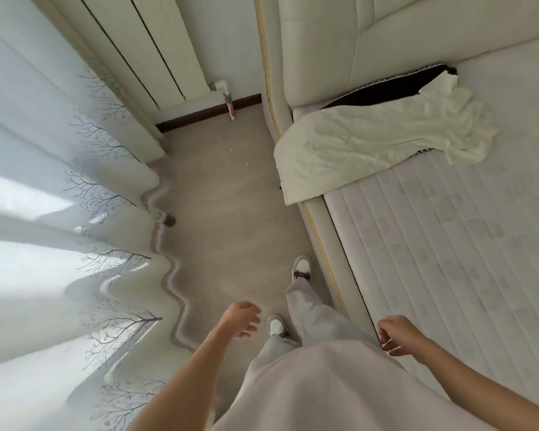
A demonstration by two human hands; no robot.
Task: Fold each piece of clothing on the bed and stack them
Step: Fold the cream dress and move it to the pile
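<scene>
Head view looks down on a person standing on the floor (231, 213) in the aisle between a curtain (59, 213) and the bed (448, 259). Nothing of the folding appears to have begun. A cream garment (371, 141) lies loose and creased at the head end of the bed, spread over the mattress with one end hanging down over the bed's side edge. Under it, against the headboard (339, 42), a dark garment (383, 90) shows as a black strip with a checked trim (how much of it lies beneath the cream one cannot be told). No folded piece and no stack is anywhere in view, though only part of the bed is seen.

Both hands are free. The left hand (241, 318) hangs over the floor with its fingers (252, 329) loosely curled, holding nothing. The right hand (397, 334) hovers at the near edge of the bed, its fingers (386, 339) also loosely curled and empty; it is well apart from both garments. The feet point along the aisle toward the head end, so the person seems to be on the way to the clothes.

So, by my reading, the whole task is left: reach the garments, pull the cream one fully onto the mattress, lay it flat, fold it, then do the same with the dark one and set one folded piece on the other. The bare mattress beside the clothes offers room for that.
</scene>
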